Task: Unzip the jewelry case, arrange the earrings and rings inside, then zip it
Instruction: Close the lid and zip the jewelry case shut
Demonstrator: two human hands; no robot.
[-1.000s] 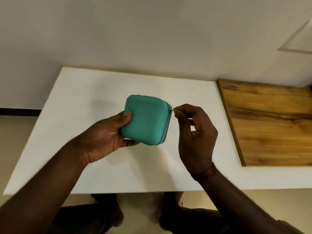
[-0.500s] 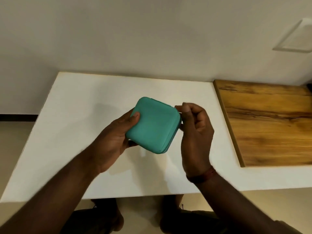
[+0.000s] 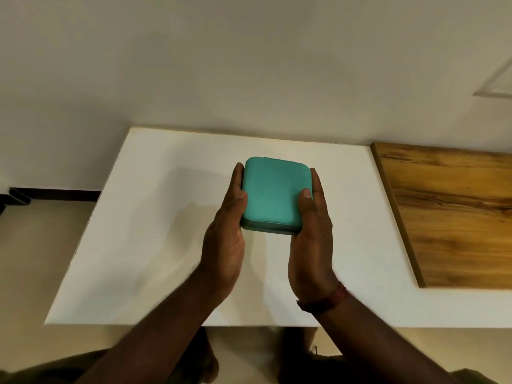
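Note:
A teal square jewelry case (image 3: 273,194) with its lid closed is held flat over the middle of the white table (image 3: 149,223). My left hand (image 3: 224,239) grips its left side, thumb on the lid. My right hand (image 3: 311,245) grips its right side, thumb on the lid too. The fingers of both hands run along the sides and partly under the case, so the side zipper is hidden. No earrings or rings are in view.
A wooden board (image 3: 454,217) lies against the table's right side. A plain wall stands right behind the table. The table's near edge (image 3: 194,325) is close to my body, with the floor to the left.
My right hand let go of the zipper pull and moved onto the case's right side. The case turned from tilted to flat and square between both hands.

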